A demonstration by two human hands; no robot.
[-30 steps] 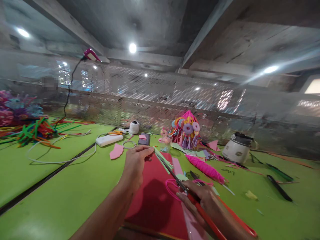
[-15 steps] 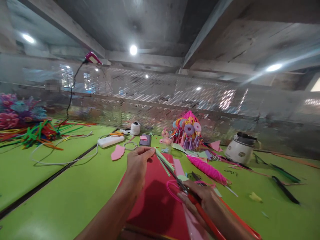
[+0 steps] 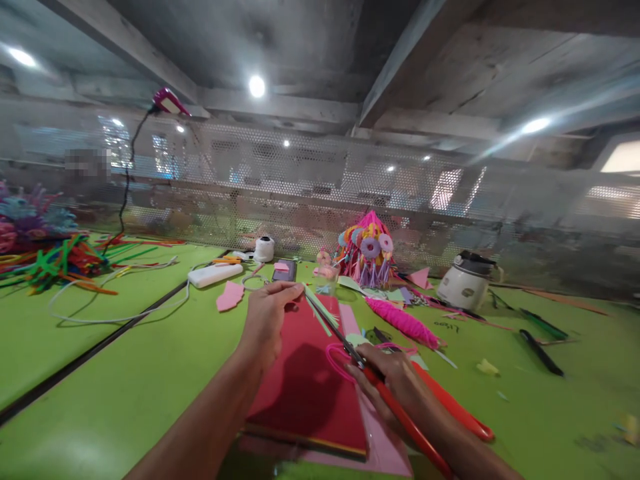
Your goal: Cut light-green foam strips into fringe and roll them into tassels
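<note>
My left hand (image 3: 267,321) pinches the end of a light green paper strip (image 3: 327,312) cut into a fringe. In my right hand (image 3: 389,373) is a pair of scissors (image 3: 411,427) with long red handles. Their dark blades lie along the fringed paper, close to my left fingertips; whether they are parted I cannot tell. Below both hands lies a stack of red card (image 3: 310,393), partly on pink paper (image 3: 383,440). A loop of bright pink cord (image 3: 334,367) sits beside my right hand.
A pink yarn bundle (image 3: 403,323), a colourful tassel ornament (image 3: 370,250) and a white kettle (image 3: 463,283) stand or lie beyond my right hand. A black-handled tool (image 3: 541,352) is further right. At left are a white power strip (image 3: 215,275), its cable and pipe cleaners (image 3: 65,263).
The view has shifted, so the table things appear further left and slightly higher. Both hands keep their holds, and the scissors remain against the green paper.
</note>
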